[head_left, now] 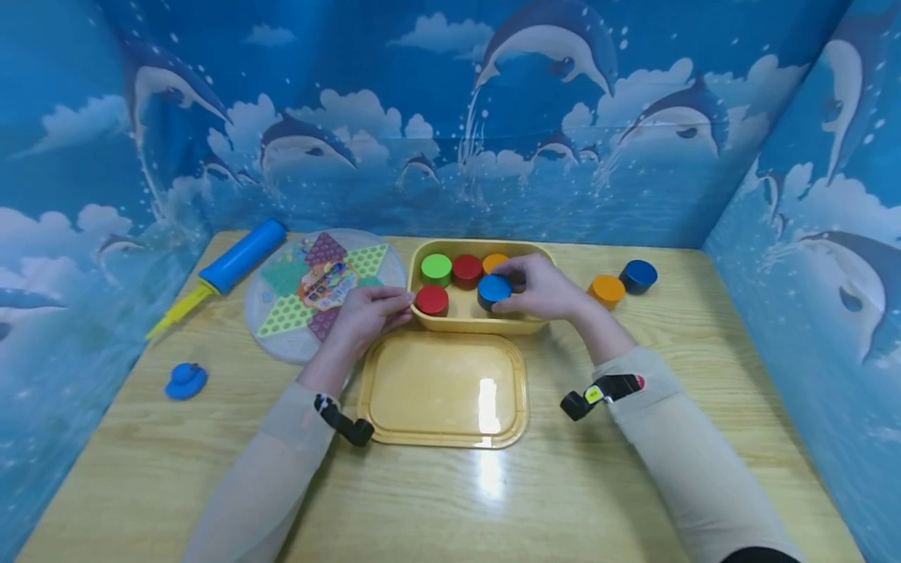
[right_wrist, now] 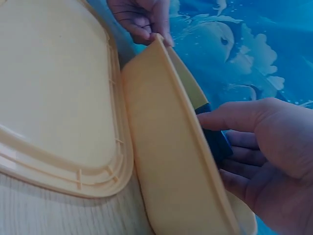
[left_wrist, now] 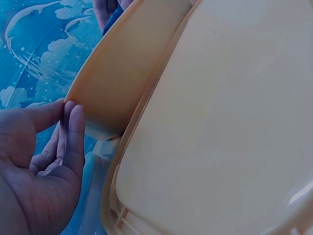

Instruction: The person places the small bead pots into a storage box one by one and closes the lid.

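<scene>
Between the thumb and fingers of the right hand [head_left: 540, 288] is a blue block [head_left: 494, 291], pinched in the yellow box [head_left: 479, 323]; whether it touches the bottom cannot be told. It should be light, stiff and slightly slippery, hardly fragile, best taken by its curved side. It is short and round, with a flat top. Off to that hand's left, the left hand [head_left: 373, 313] pinches the box's rim, a sensible hold for such thin, probably light plastic.

The yellow box [head_left: 468, 324], with rounded corners, stands level, open at the top. In it is 1 blue cylinder [head_left: 494, 289], flat face upward, slightly right of the middle; whether lifted, I cannot tell.
</scene>
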A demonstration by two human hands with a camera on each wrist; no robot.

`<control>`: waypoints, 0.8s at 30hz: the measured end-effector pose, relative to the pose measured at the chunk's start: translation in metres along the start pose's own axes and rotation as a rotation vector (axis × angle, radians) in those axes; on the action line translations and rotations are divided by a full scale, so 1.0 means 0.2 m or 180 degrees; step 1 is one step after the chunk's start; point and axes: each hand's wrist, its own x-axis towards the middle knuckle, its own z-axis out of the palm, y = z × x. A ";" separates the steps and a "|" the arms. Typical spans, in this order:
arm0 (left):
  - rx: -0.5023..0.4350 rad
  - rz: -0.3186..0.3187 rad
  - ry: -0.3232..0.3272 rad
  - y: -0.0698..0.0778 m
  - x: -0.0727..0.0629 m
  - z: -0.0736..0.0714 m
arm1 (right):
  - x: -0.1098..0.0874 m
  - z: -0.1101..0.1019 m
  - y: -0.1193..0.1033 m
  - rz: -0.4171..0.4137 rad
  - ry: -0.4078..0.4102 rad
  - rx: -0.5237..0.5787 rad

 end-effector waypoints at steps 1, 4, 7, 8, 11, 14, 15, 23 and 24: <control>0.0010 0.0009 0.0003 0.00 0.00 0.00 | 0.01 0.01 0.00 -0.0010 -0.0032 -0.0024; 0.0025 0.0009 0.0014 0.01 0.00 0.00 | 0.05 0.03 -0.01 0.0005 -0.0122 -0.0101; 0.0039 -0.0002 0.0016 0.01 0.00 0.00 | 0.08 0.05 -0.01 0.0063 -0.0214 -0.0109; 0.0035 -0.0002 0.0014 0.00 0.00 0.00 | 0.09 0.06 -0.01 0.0074 -0.0238 -0.0118; 0.0002 -0.0016 0.0014 0.00 0.01 0.01 | 0.11 0.08 -0.01 0.0078 -0.0306 -0.0146; -0.0050 -0.0037 0.0029 0.00 0.01 0.01 | 0.13 0.10 -0.01 0.0038 -0.0344 -0.0179; -0.0071 -0.0044 0.0033 0.00 0.01 0.01 | 0.13 0.11 -0.01 0.0031 -0.0353 -0.0175; -0.0162 0.0009 -0.0002 -0.01 0.02 -0.01 | 0.16 0.14 -0.03 -0.0072 -0.0373 -0.0176; -0.0164 0.0012 -0.0007 -0.01 0.02 -0.01 | 0.17 0.14 -0.03 -0.0077 -0.0378 -0.0188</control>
